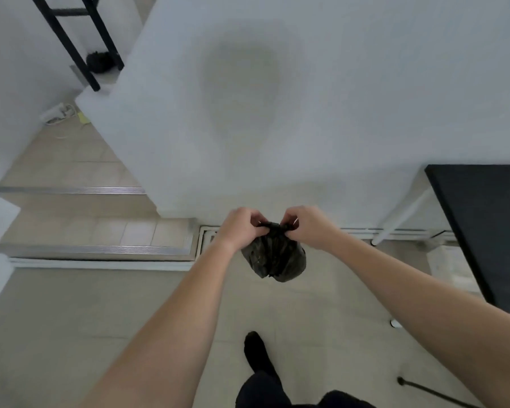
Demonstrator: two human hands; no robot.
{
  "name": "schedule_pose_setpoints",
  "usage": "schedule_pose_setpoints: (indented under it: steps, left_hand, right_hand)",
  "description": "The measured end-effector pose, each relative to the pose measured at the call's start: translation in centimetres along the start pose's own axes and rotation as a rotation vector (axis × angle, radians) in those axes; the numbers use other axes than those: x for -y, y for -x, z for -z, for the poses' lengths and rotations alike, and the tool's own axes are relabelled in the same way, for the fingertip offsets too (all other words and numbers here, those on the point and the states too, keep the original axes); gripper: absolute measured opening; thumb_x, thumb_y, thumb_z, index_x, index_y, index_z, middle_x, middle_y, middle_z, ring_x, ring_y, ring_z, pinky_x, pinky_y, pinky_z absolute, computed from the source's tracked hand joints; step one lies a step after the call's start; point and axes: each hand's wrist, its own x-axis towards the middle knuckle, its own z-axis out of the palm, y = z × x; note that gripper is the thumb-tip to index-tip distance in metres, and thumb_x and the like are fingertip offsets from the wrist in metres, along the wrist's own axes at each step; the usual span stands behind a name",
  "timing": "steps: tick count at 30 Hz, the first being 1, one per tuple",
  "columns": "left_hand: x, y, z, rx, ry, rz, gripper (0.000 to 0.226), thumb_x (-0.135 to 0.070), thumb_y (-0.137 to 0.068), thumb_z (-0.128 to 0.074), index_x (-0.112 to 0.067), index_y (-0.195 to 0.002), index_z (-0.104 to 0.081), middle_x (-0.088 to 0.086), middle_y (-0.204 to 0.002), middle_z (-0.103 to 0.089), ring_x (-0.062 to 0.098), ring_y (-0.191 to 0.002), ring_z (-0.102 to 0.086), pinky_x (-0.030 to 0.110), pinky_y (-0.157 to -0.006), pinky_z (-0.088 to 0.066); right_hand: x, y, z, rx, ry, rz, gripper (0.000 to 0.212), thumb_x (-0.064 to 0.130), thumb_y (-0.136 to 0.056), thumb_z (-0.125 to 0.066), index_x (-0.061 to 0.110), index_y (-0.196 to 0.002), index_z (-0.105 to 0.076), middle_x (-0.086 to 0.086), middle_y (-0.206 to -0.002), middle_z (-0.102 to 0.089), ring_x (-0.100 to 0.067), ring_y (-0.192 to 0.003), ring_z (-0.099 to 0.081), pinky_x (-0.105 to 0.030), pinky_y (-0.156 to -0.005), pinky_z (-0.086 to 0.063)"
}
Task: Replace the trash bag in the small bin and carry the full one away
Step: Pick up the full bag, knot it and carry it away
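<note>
A small, full black trash bag (274,257) hangs in the air in front of me, above the tiled floor. My left hand (239,228) pinches the gathered top of the bag from the left. From the right, my right hand (306,226) pinches the same bunched neck, and the two hands almost touch. The bag's body bulges below the hands. No bin is in view.
A white wall (277,98) stands straight ahead. Tiled steps with metal edges (95,248) rise at the left. A black table (489,231) with white legs is at the right. My dark-socked foot (256,354) is on the floor (71,319) below.
</note>
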Motion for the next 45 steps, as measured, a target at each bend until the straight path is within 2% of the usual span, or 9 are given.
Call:
schedule_pose_setpoints:
  steps: [11, 15, 20, 24, 29, 33, 37, 42, 45]
  left_hand:
    - [10.3, -13.8, -5.1, 0.075, 0.049, 0.061, 0.015, -0.023, -0.088, -0.080, -0.024, -0.103, -0.081, -0.008, -0.098, -0.079, 0.012, -0.094, -0.070, 0.025, -0.083, -0.048]
    - [14.4, -18.3, -9.0, 0.067, 0.076, 0.087, 0.014, -0.022, -0.088, -0.080, -0.023, -0.101, -0.081, -0.011, -0.089, -0.074, 0.009, -0.088, -0.067, 0.020, -0.078, -0.044]
    - [20.6, -23.6, -15.7, 0.065, 0.140, 0.150, 0.017, -0.025, -0.089, -0.080, -0.021, -0.105, -0.082, -0.007, -0.100, -0.080, 0.009, -0.095, -0.070, 0.024, -0.086, -0.052]
    - [25.9, -28.1, -21.5, 0.048, 0.185, 0.187, 0.012, -0.025, -0.089, -0.078, -0.023, -0.101, -0.081, -0.009, -0.096, -0.079, 0.004, -0.088, -0.070, 0.012, -0.074, -0.048]
    - [31.7, -33.5, -28.2, 0.043, 0.204, 0.195, 0.010, -0.026, -0.089, -0.078, -0.024, -0.098, -0.080, -0.018, -0.088, -0.075, -0.007, -0.084, -0.066, 0.014, -0.077, -0.050]
    - [35.6, -37.0, -32.8, 0.031, 0.192, 0.185, 0.010, -0.021, -0.089, -0.075, -0.031, -0.092, -0.075, -0.023, -0.083, -0.070, -0.013, -0.079, -0.062, 0.002, -0.063, -0.042]
    - [38.8, -40.0, -36.6, 0.010, 0.230, 0.176, 0.010, -0.020, -0.088, -0.075, -0.030, -0.090, -0.076, -0.018, -0.086, -0.075, -0.002, -0.083, -0.070, 0.010, -0.070, -0.048]
    - [41.9, -43.3, -39.8, -0.065, 0.190, 0.108, 0.015, -0.017, -0.087, -0.077, -0.031, -0.087, -0.074, -0.021, -0.078, -0.071, -0.013, -0.071, -0.064, 0.004, -0.066, -0.045]
    - [43.1, -44.5, -41.0, -0.081, 0.192, 0.096, 0.015, -0.016, -0.087, -0.077, -0.031, -0.088, -0.073, -0.020, -0.078, -0.070, -0.006, -0.074, -0.066, 0.010, -0.070, -0.049]
  right_hand:
    - [-7.4, -12.7, -8.0, -0.050, -0.044, -0.147, 0.021, 0.006, -0.076, -0.066, 0.021, -0.090, -0.072, 0.005, -0.085, -0.071, -0.019, -0.084, -0.065, -0.034, -0.074, -0.053]
    - [-12.1, -17.3, -11.6, -0.019, -0.037, -0.189, 0.022, 0.009, -0.078, -0.065, 0.025, -0.090, -0.070, 0.007, -0.087, -0.070, -0.017, -0.085, -0.064, -0.033, -0.074, -0.053]
    - [-19.2, -22.5, -17.5, -0.005, -0.069, -0.229, 0.023, 0.008, -0.079, -0.063, 0.027, -0.091, -0.069, 0.009, -0.091, -0.069, -0.016, -0.088, -0.064, -0.030, -0.072, -0.051]
    - [-25.0, -26.4, -22.3, 0.003, -0.062, -0.242, 0.023, 0.006, -0.080, -0.061, 0.023, -0.095, -0.069, 0.007, -0.094, -0.068, -0.019, -0.090, -0.062, -0.033, -0.077, -0.053]
    - [-32.5, -31.1, -28.3, -0.026, -0.057, -0.243, 0.020, 0.004, -0.085, -0.063, 0.019, -0.096, -0.068, 0.004, -0.096, -0.066, -0.020, -0.092, -0.063, -0.030, -0.075, -0.050]
    - [-37.2, -33.9, -32.4, -0.065, -0.019, -0.218, 0.019, 0.005, -0.086, -0.063, 0.017, -0.098, -0.068, 0.000, -0.100, -0.066, -0.021, -0.093, -0.061, -0.033, -0.078, -0.051]
    - [-41.1, -36.2, -35.7, -0.102, -0.012, -0.173, 0.019, 0.004, -0.084, -0.062, 0.016, -0.098, -0.066, 0.000, -0.100, -0.066, -0.023, -0.093, -0.061, -0.040, -0.081, -0.054]
    - [-45.0, -38.7, -38.9, -0.166, 0.014, -0.133, 0.019, 0.005, -0.083, -0.064, 0.015, -0.099, -0.067, -0.002, -0.100, -0.067, -0.023, -0.093, -0.061, -0.037, -0.079, -0.051]
    - [-46.5, -39.7, -40.2, -0.182, 0.031, -0.122, 0.021, 0.005, -0.083, -0.066, 0.014, -0.102, -0.068, -0.004, -0.102, -0.069, -0.025, -0.096, -0.062, -0.038, -0.081, -0.052]
